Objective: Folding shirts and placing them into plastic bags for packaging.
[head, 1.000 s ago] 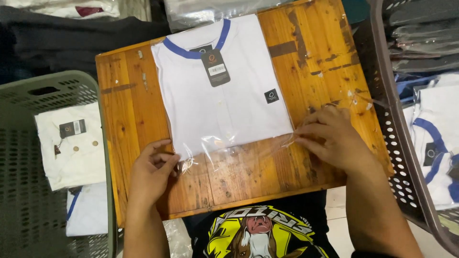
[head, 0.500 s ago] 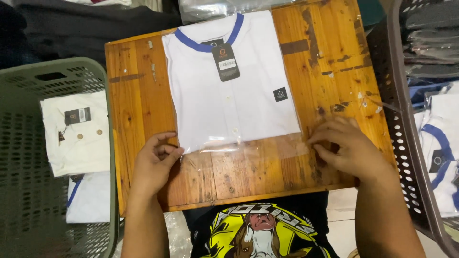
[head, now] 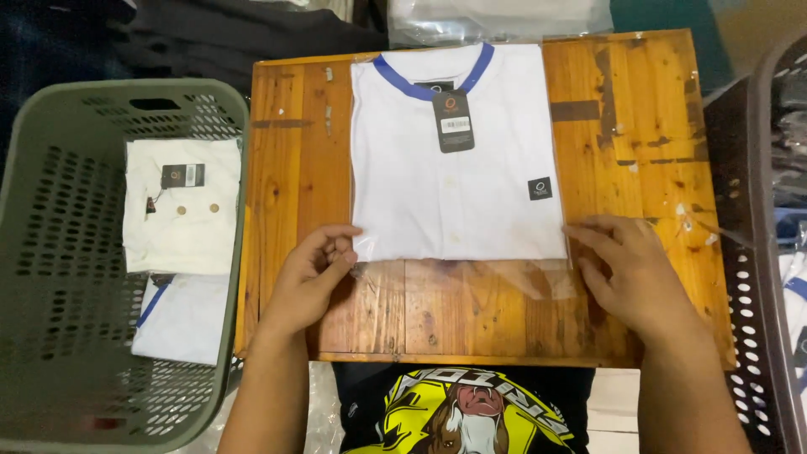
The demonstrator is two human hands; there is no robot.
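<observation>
Both forearms come up from the bottom edge, bare, and angle slightly inward. The left hand (head: 309, 273) lies palm down with its fingers curled and bunched, thumb and forefinger tips drawn close together in a light pinch, the knuckles raised. The right hand (head: 635, 273) lies flatter, palm down, its fingers (head: 593, 231) stretched out and pointing to the left, slightly spread, the wrist straight in line with the forearm.

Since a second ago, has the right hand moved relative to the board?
Yes. The right hand slid toward the person along the wooden board, from beside the folded white shirt to its lower right corner, on the clear bag's flap.
</observation>
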